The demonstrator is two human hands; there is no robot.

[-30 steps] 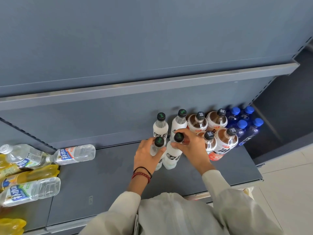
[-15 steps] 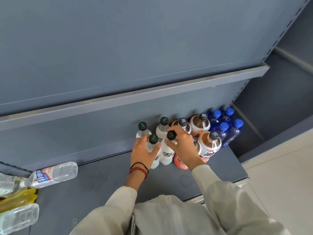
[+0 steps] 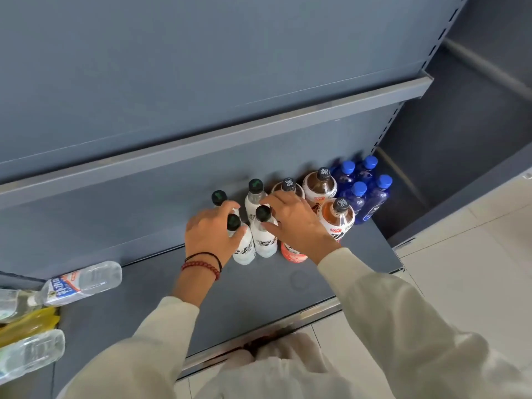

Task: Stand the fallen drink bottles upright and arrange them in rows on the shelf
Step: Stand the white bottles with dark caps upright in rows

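Observation:
Two upright white bottles with dark caps stand in front on the grey shelf (image 3: 273, 292). My left hand (image 3: 211, 236) grips the neck of the left white bottle (image 3: 244, 251). The neck of the right white bottle (image 3: 264, 243) sits between the thumb and fingers of my right hand (image 3: 298, 223). Two more white bottles (image 3: 254, 197) stand just behind them. To the right stand brown and orange bottles (image 3: 336, 220) and several blue bottles (image 3: 359, 197). At the left, a clear bottle (image 3: 83, 280) lies fallen.
More fallen bottles lie at the far left: a clear one (image 3: 28, 352), a yellow one (image 3: 28, 323) and another clear one (image 3: 11, 303). An upper shelf edge (image 3: 230, 133) runs overhead. The shelf's front lip (image 3: 259, 338) is near my body, with tiled floor (image 3: 475, 254) at the right.
The two front white bottles have slid back against the rear pair with both hands still on them. My view has swung right, so the fallen bottles sit nearer the left edge.

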